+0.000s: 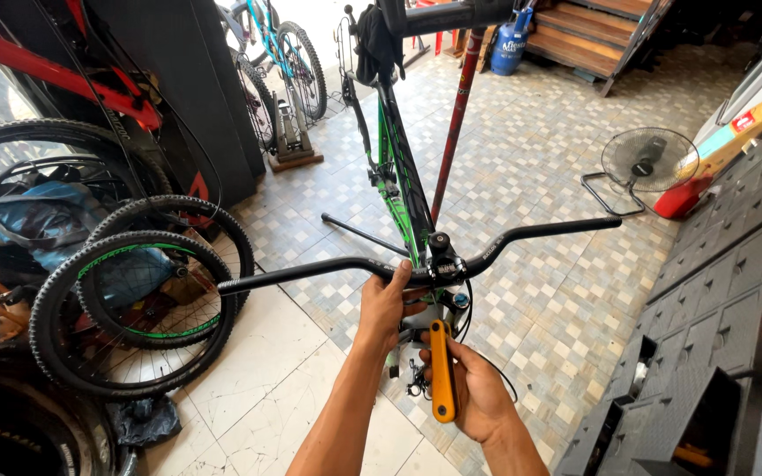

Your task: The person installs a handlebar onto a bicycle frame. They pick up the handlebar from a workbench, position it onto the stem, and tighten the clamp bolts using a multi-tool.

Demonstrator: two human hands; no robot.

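Note:
A green and black bicycle frame [396,176] hangs clamped in a red repair stand [454,115] in front of me. Its black handlebar [540,233] runs left to right across the middle of the view, fixed at the stem [442,262]. My left hand [385,304] is wrapped around the bar just left of the stem. My right hand [474,392] holds an orange-handled tool [441,370] upright, its top end reaching up under the stem. Loose black cables hang beside the tool.
Loose bicycle wheels with knobby tyres [130,308] lean at the left, by a red frame. A floor fan [648,161] stands at the right, next to a black tool cabinet [716,300]. More bicycles [288,53] and wooden steps [588,31] sit at the back.

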